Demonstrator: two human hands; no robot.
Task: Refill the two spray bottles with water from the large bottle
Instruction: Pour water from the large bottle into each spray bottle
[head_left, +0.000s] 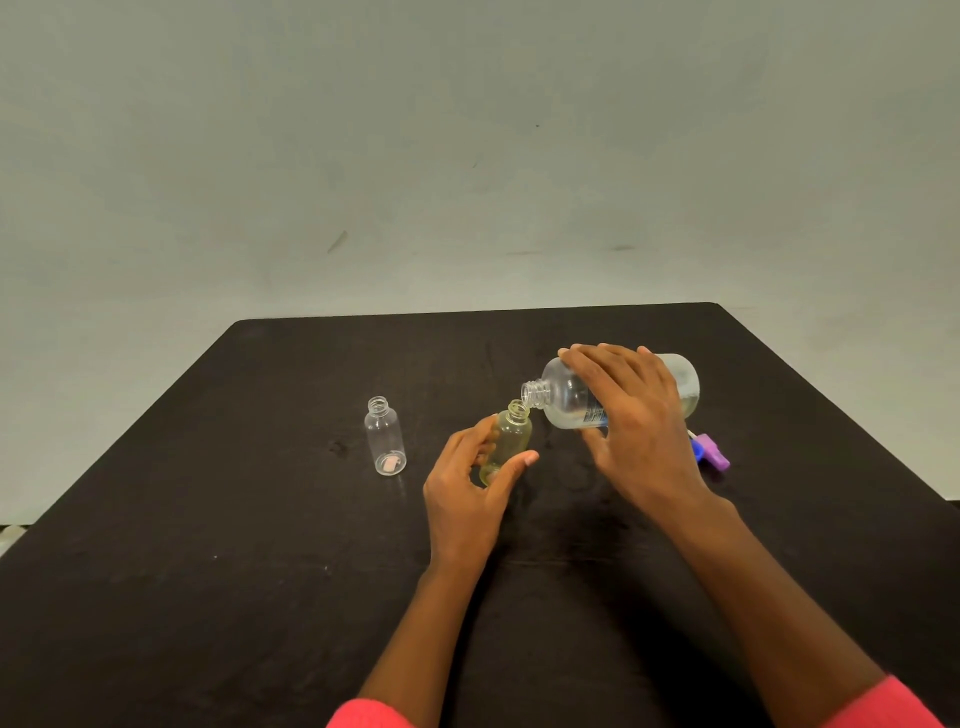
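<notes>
Left fingers (525, 459): the left hand (467, 488) is curled round the lower body of the yellow-tinted spray bottle (513, 434), thumb on the near side and the other fingers on the far side.
Right fingers (597, 361): the right hand (631, 415) is spread over the upper side of the large bottle (566, 397), with the thumb underneath near its label.
Held small bottle: uncapped and leaning with its mouth toward the right fingers. It looks light and of thin plastic, so it would skid or tip if let go. Holding it low on the body keeps the neck free.
Held large bottle: tipped almost level, its open mouth just above the small bottle's mouth. The clear walls are likely smooth and slick when wet, and a squeeze could make it gush. A mid-body hold seems soundest.
Water: pooled along the low side. Whether a stream is running, I cannot tell.
Left of the left fingers: the clear spray bottle (385, 439) stands upright, uncapped and apart.
Behind the right wrist: a purple spray head (712, 453) lies on the table (234, 545).
Nearest the camera: pink sleeves (369, 716).
</notes>
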